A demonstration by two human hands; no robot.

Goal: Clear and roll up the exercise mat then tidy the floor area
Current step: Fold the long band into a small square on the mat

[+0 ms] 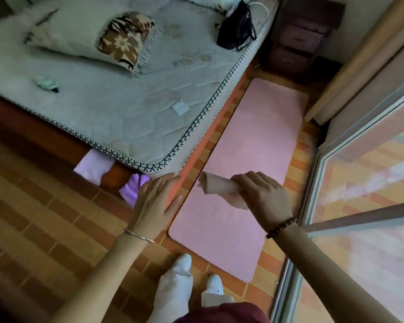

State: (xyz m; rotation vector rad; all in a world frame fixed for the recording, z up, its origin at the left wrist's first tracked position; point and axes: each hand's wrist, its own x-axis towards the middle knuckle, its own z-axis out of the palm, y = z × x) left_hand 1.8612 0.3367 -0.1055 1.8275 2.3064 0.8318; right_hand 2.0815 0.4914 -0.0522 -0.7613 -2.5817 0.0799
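Below both hands: pink mat [254,141], flat and unrolled on the tiled floor [44,217].

Right hand [264,194]: fingers curled round one end of a beige roll [219,185], cloth or paper, cannot tell which; the loose end points toward the left hand; ring on one finger, bead bracelet [280,227] at the wrist; held over the near half of the mat. Left hand [156,201]: flat, fingers straight and together, holding nothing; thin bangle [138,235] at the wrist; over the floor just beside the mat's left edge. Ahead of the left hand: mattress [126,113] corner, with a patterned cushion [124,40] and a black bag [237,26] farther back. Right of the right hand: glass door [359,183]. Beneath the forearms: two white shoes [183,262] at the mat's near end.
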